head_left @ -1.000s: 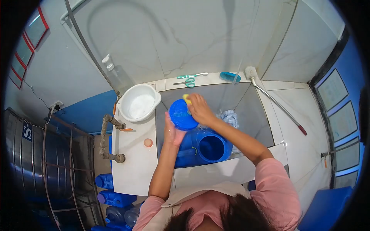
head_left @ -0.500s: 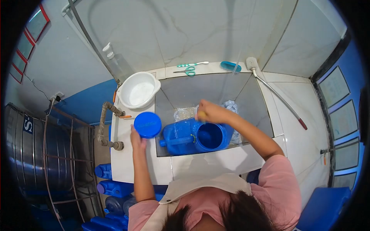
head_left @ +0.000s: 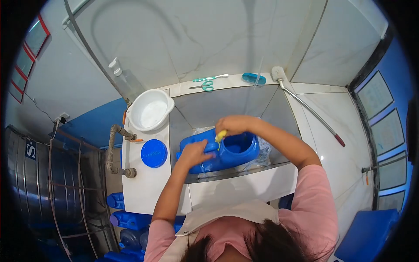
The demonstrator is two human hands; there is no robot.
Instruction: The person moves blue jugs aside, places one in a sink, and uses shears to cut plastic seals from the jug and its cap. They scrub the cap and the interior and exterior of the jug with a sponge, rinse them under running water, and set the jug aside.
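Note:
A blue jug point(head_left: 244, 160) with a wide round opening lies in the grey tiled sink point(head_left: 227, 99). My left hand point(head_left: 194, 153) is on the jug's handle area; its fingers are partly smeared by motion. Something small and yellow point(head_left: 221, 134), perhaps a sponge, is pinched in my right hand point(head_left: 233, 125) beside the jug's opening. The round blue lid point(head_left: 154, 153) lies flat on the white counter, left of the sink. Clear crumpled plastic point(head_left: 264, 153) shows in the sink around the jug.
A white basin point(head_left: 150, 110) and a pump bottle point(head_left: 124, 78) stand at the back left, near a pipe with a tap point(head_left: 114, 148). Along the back ledge lie scissors point(head_left: 204, 86), a toothbrush point(head_left: 211, 78), a teal brush point(head_left: 254, 78) and a long-handled brush point(head_left: 312, 106).
The blue lid now lies on the counter, released by my left hand, which has moved right onto the jug. My right hand has shifted slightly with the yellow thing.

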